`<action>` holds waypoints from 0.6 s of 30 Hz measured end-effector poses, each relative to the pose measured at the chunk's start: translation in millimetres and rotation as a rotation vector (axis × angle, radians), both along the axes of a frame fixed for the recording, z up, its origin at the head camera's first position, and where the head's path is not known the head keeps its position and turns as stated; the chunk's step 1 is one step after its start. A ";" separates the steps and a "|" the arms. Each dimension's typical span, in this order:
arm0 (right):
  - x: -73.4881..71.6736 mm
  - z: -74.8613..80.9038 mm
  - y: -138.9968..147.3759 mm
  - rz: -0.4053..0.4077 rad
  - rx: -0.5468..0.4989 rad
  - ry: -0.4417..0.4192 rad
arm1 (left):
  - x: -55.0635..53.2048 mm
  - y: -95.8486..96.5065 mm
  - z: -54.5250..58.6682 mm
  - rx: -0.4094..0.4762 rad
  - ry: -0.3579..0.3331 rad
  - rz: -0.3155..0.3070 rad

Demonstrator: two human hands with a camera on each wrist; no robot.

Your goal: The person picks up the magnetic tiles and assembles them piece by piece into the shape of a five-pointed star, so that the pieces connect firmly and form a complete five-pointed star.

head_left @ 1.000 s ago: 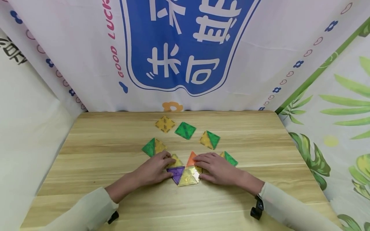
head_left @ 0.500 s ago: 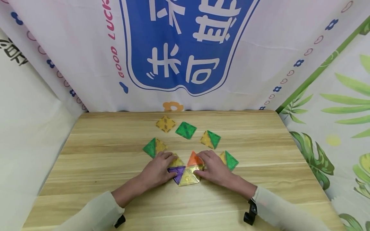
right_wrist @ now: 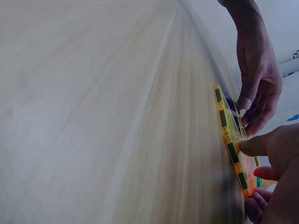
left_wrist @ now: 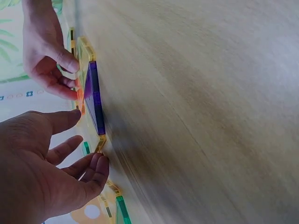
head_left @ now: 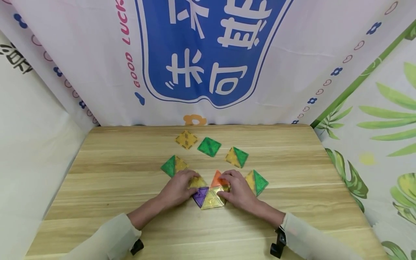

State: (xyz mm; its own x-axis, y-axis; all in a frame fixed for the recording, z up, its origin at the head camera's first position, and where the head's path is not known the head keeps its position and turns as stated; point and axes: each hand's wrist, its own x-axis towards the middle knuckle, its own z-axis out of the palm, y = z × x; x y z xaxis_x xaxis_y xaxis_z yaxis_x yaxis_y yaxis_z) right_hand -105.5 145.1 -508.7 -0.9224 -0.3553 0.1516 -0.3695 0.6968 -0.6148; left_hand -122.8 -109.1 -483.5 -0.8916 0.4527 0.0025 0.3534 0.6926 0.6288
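Note:
Translucent triangular magnetic tiles lie joined in a partial ring at mid-table in the head view. On its left, my left hand (head_left: 177,189) pinches a yellow triangle (head_left: 197,181), thumb near the purple triangle's (head_left: 200,196) upper edge; the left wrist view shows curled fingertips at the edge. Opposite, my right hand (head_left: 240,189) grips the ring's right side, with fingertips over the orange triangle (head_left: 217,178) and the thumb on a yellow tile (right_wrist: 232,145) below it. A pale yellow triangle (head_left: 211,200) lies between the hands at the near side, uncovered.
Around the ring's far side lie paired tiles: green-yellow (head_left: 168,166) at left, yellow (head_left: 186,139) and green (head_left: 209,146) behind, green-yellow (head_left: 240,156) and another green-yellow pair (head_left: 261,182) at right. A printed cloth (head_left: 208,104) hangs behind the wooden table (head_left: 130,151).
My right hand's fingers have drawn back from lying across the tiles, and its thumb has moved left onto a yellow tile. My left thumb has slid up from the purple triangle's middle. The ring holds its place.

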 end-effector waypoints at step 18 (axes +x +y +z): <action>2.5 2.2 -3.0 -0.072 -0.073 -0.045 | -1.6 -2.6 -2.8 0.150 -0.080 0.010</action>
State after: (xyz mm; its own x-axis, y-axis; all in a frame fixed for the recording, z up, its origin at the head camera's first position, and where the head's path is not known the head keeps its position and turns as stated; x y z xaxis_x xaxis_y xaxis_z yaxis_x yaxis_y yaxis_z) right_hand -103.0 142.1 -506.4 -0.9517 -0.2770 0.1325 -0.2906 0.6734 -0.6798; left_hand -124.4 -111.6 -486.3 -0.8960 0.4440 -0.0016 0.2920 0.5919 0.7512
